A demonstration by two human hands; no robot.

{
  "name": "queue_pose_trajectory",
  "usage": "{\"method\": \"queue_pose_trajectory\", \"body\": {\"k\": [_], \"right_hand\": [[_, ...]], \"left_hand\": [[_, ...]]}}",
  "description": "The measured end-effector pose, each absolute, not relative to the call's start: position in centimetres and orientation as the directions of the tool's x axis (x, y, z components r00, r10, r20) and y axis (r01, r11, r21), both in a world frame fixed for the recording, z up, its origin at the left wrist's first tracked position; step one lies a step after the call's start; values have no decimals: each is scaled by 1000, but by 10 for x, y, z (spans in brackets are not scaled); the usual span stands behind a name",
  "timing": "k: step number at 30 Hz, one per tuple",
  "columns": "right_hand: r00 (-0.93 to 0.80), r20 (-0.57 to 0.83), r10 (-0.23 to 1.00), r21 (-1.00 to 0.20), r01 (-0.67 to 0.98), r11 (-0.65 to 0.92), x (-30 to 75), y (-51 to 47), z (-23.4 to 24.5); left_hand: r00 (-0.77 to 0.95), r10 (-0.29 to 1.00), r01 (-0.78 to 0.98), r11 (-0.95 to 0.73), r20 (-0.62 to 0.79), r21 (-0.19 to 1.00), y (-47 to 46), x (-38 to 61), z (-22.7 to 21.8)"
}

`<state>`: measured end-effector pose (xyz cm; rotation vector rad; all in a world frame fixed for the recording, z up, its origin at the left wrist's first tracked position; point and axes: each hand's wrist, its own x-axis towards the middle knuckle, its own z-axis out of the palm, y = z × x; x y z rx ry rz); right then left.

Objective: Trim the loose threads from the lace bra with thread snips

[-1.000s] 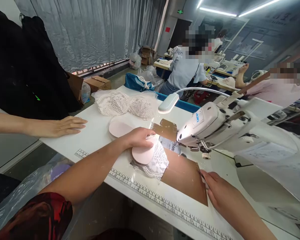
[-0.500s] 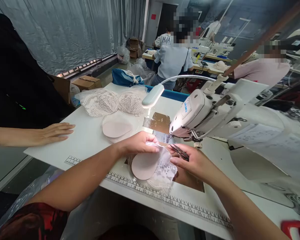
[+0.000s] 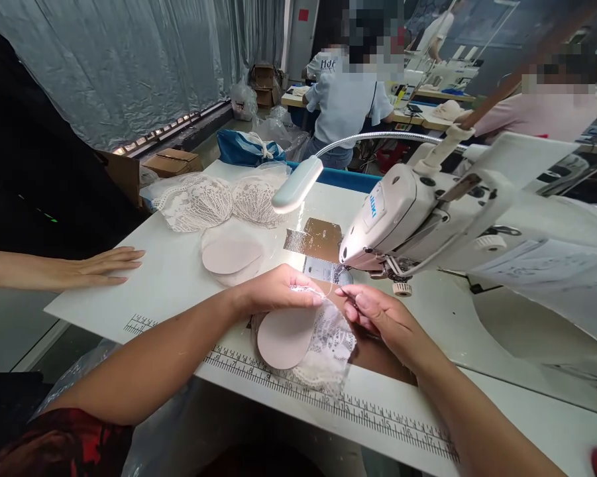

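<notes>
My left hand point(image 3: 289, 290) pinches the upper edge of a white lace bra piece point(image 3: 334, 338), which hangs down over the table's front. Against the lace lies a smooth beige bra cup point(image 3: 284, 339). Just right of that pinch, my right hand point(image 3: 378, 315) is closed on small dark thread snips point(image 3: 346, 293); most of them is hidden by the fingers. A thin thread runs near their tip at the lace edge. Both hands are just in front of the sewing machine point(image 3: 392, 212), below its needle area.
Another lace bra piece point(image 3: 209, 202) and a beige cup point(image 3: 231, 255) lie on the white table point(image 3: 169, 288). At left rests another person's hand point(image 3: 104, 265). A lamp point(image 3: 298, 184) hangs over the table. People sit at machines behind.
My right hand has turned over the thread snips, hiding their blades more, and its fingers have curled. The lace piece and cup have shifted slightly downward. The camera view has moved a little.
</notes>
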<state>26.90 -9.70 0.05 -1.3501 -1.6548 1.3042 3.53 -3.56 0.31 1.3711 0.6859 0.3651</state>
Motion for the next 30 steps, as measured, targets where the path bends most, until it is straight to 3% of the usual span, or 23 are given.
{"method": "queue_pose_trajectory", "body": {"k": [7,15,21,30], "right_hand": [[-311,-223,924,-950,281,-135,266,-93,4],[-383,-103,918,-965,264,2,248,-96,3],[-335,-110,936,-971,238,-30,250,-96,7],[-379,-64,923,-925,369,88,248,-97,5]], "left_hand": [[691,661,175,239,-291,955,-34,33,5],[770,581,191,187,-265,964,-34,37,-2],[784,572,150,201,-241,968,-37,37,0],[777,563,176,236,-282,956,-38,38,4]]}}
